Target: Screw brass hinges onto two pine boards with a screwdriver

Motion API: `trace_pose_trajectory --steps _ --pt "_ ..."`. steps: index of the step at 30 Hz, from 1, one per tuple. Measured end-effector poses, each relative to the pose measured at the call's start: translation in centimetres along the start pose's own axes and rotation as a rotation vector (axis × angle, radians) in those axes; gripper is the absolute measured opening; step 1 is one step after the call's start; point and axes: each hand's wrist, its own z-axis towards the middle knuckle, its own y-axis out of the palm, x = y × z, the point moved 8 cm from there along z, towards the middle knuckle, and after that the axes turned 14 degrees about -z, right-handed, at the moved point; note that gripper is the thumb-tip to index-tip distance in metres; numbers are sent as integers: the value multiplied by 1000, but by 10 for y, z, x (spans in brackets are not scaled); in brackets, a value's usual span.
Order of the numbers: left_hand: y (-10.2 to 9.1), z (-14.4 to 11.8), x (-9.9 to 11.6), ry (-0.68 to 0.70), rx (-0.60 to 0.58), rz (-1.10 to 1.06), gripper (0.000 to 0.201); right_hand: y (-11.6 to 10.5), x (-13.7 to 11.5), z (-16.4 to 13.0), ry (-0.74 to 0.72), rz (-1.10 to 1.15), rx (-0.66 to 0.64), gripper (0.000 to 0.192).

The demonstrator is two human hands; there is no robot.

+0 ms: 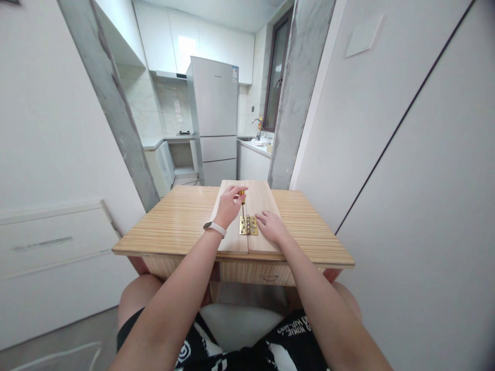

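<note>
Landmark is the wooden table [174,226]. It stands in a narrow gap: white wall left of it, white panel wall right of it, both close to its side edges, so little side room. Beyond its far edge the floor opens into a kitchen; a white fridge [215,118] stands straight past the table with a small blue label at its top corner, too small to read. Near edge of the table is against your knees, and a drawer with a metal pull sits under that edge.

Two pale wooden boards [266,203] lie side by side at the table's middle, long edges touching, running from near edge to far edge and poking slightly past the far edge. Bare tabletop on both sides of the boards.

Brass hinge [248,225] lies flat across the board seam, nearer your edge of the table.

Your left hand [229,206], white band on the wrist, has fingers pinched closed around a yellow-handled screwdriver [242,195] standing upright just above the hinge. Your right hand [270,225] lies open and flat on the right board, fingertips touching the hinge's right edge, gripping nothing.

White lettering on your black shorts, below the table's near edge, is upside down and only partly legible.
</note>
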Motion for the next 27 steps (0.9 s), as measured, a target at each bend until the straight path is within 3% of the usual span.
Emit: trace_pose_trajectory --steps 7,19,27 --pt "7 -1 -9 -11 -90 -8 46 0 -1 0 -6 -4 -1 50" --pt "2 2 -5 -66 -17 -9 38 0 0 0 8 3 -32 51" --pt "6 0 -6 -29 -72 -16 40 -3 -2 -1 -10 -5 -9 50"
